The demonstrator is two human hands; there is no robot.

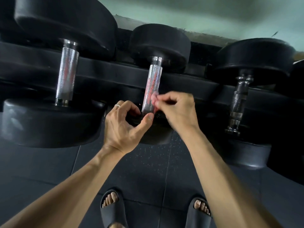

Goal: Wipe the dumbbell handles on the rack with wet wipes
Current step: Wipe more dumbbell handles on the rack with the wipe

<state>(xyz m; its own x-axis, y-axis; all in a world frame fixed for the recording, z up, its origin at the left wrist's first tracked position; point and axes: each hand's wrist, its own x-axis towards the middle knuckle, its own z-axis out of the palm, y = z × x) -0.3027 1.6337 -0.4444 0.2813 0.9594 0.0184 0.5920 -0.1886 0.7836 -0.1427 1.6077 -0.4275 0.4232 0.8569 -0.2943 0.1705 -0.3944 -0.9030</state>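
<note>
Chrome knurled left handle [66,74] sits untouched on rack [189,83]. Left hand [123,124] curls near middle handle [151,88] base, holding nothing visible. Right hand [176,109] pinches something pale at handle, prob. wipe; risk: thin pinch slips, wipe snags on knurling.

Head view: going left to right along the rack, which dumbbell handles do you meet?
Left silver knurled handle → middle silver knurled handle, with both hands at its near end → right dark handle.
</note>
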